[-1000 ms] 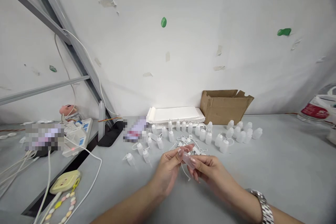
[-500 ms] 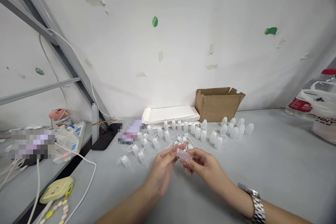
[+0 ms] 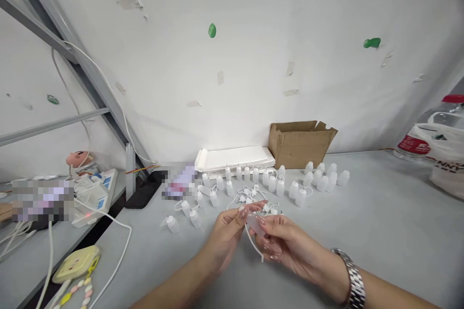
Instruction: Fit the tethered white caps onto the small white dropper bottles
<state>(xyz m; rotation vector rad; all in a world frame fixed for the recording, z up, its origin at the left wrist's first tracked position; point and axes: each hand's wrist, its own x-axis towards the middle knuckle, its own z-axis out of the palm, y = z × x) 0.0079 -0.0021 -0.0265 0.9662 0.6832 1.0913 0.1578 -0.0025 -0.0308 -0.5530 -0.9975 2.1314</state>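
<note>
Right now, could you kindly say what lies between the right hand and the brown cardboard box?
The head view shows small corded white plastic caps, then translucent white plastic bottles before the box.

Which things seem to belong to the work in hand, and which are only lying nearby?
Likely in use: held bottle, white tube, small bottles, pile of tubed caps.
Probably lying about: cardboard box, yellow case, bead strap, power strip, red-labelled bottle.

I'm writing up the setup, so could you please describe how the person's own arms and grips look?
The left grip and right grip are bare, ungloved hands with glossy fingernails. Both forearms are uncovered, with no sleeves in view. The right wrist wears a silver metal-link watchband; no dial is visible. The left shows nothing worn.
</note>
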